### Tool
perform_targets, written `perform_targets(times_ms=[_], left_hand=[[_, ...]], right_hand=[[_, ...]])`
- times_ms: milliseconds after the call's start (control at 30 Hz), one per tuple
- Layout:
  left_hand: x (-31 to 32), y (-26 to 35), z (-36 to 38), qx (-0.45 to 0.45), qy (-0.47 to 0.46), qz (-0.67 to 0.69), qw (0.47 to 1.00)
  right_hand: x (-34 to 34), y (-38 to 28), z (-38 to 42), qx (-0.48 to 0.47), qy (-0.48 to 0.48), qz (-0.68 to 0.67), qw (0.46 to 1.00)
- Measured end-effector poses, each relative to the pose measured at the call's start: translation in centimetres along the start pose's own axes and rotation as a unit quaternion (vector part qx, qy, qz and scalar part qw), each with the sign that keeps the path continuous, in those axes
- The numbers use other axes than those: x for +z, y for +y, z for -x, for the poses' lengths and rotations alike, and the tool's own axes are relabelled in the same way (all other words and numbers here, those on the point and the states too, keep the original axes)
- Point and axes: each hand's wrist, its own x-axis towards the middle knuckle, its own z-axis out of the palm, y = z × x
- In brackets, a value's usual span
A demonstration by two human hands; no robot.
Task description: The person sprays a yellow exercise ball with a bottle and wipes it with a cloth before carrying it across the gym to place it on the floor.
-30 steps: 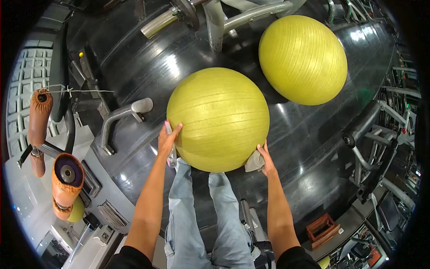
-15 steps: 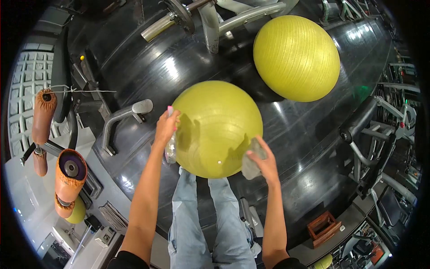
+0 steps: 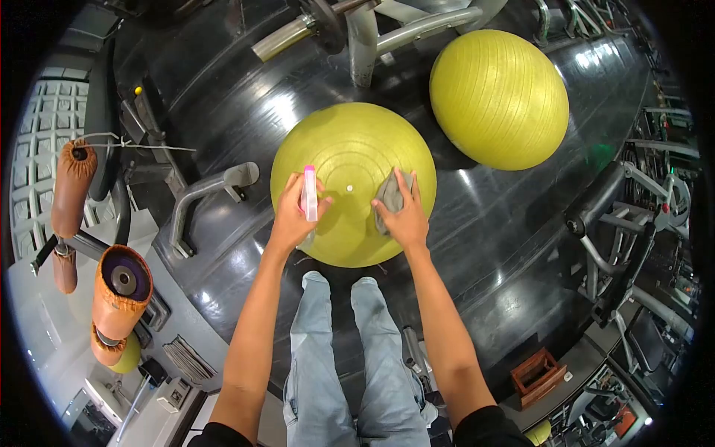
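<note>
A yellow-green exercise ball point(image 3: 350, 141) rests on the dark floor in front of my feet, its small white plug facing up. My left hand point(image 3: 296, 208) is wrapped round a spray bottle point(image 3: 310, 194) with a pink and white top, over the ball's left side; most of the bottle's body is hidden by the hand. On the right side of the ball, my right hand point(image 3: 406, 212) holds a grey cloth point(image 3: 391, 200) against its surface.
A second exercise ball point(image 3: 500, 100) sits beyond, at the upper right. A weight machine's metal frame point(image 3: 365, 45) stands at the far side, and a padded bench leg point(image 3: 216, 182) at the left. At the lower right is a wooden box point(image 3: 538, 378).
The ball has rolled so its white plug moved up and faces me. Both hands have come inward over the ball, with the cloth now on its surface.
</note>
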Motion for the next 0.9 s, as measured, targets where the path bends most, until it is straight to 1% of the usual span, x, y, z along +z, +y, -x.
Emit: perform_targets(times_ms=[33, 100, 133, 200, 233, 300, 333, 400, 433, 500, 633, 700, 733, 800, 833, 900], left_hand=[[-0.3, 0.9, -0.1, -0.001, 0.002, 0.001, 1.0], [-0.1, 2.3, -0.3, 0.023, 0.068, 0.072, 0.995], [0.0, 2.2, -0.4, 0.023, 0.069, 0.075, 0.995], [0.2, 1.7, -0.7, -0.022, 0.114, 0.087, 0.989], [0.3, 1.5, -0.7, -0.023, 0.115, 0.089, 0.989], [0.4, 1.1, -0.9, -0.019, 0.143, 0.202, 0.969], [0.0, 0.9, -0.7, -0.019, 0.143, 0.204, 0.968], [-0.7, 0.5, -0.1, -0.089, 0.077, 0.259, 0.959], [-0.9, 0.3, 0.2, -0.09, 0.076, 0.26, 0.958], [-1.3, 0.3, 0.3, -0.077, 0.036, 0.15, 0.985], [-2.1, 0.6, -0.3, -0.098, 0.03, 0.112, 0.988], [-2.3, 0.0, -1.0, -0.067, 0.033, 0.072, 0.995], [-2.4, -0.1, -1.2, -0.067, 0.031, 0.073, 0.995], [-2.6, -0.1, -1.7, -0.119, 0.023, 0.047, 0.992], [-2.7, -0.2, -1.9, -0.118, 0.022, 0.049, 0.992], [-2.9, -0.5, -2.4, -0.069, 0.041, -0.023, 0.997]], right_hand=[[0.2, -0.4, -0.6, -0.001, 0.004, 0.009, 1.0], [0.6, -1.2, -1.3, -0.003, 0.008, 0.021, 1.0], [0.9, -1.5, -1.5, 0.005, 0.008, 0.023, 1.0], [1.4, -1.8, -1.6, 0.011, 0.008, 0.027, 1.0], [1.9, -1.9, -1.6, 0.012, 0.023, 0.025, 0.999], [2.4, -2.2, -1.8, 0.012, 0.039, 0.024, 0.999], [2.4, -2.3, -2.0, 0.022, 0.035, 0.03, 0.999], [2.5, -2.2, -2.3, 0.035, 0.032, 0.038, 0.998], [2.6, -2.0, -2.5, 0.026, 0.044, 0.049, 0.998], [2.9, -2.0, -2.6, 0.018, 0.058, 0.06, 0.996], [3.4, -2.0, -2.4, 0.029, 0.064, 0.084, 0.994], [3.7, -2.2, -2.2, 0.036, 0.065, 0.091, 0.993], [3.8, -2.4, -2.1, 0.043, 0.062, 0.096, 0.992], [4.0, -2.6, -2.1, 0.052, 0.06, 0.102, 0.992], [4.1, -2.7, -2.4, 0.05, 0.063, 0.097, 0.992], [3.9, -3.0, -2.9, 0.049, 0.066, 0.095, 0.992]])
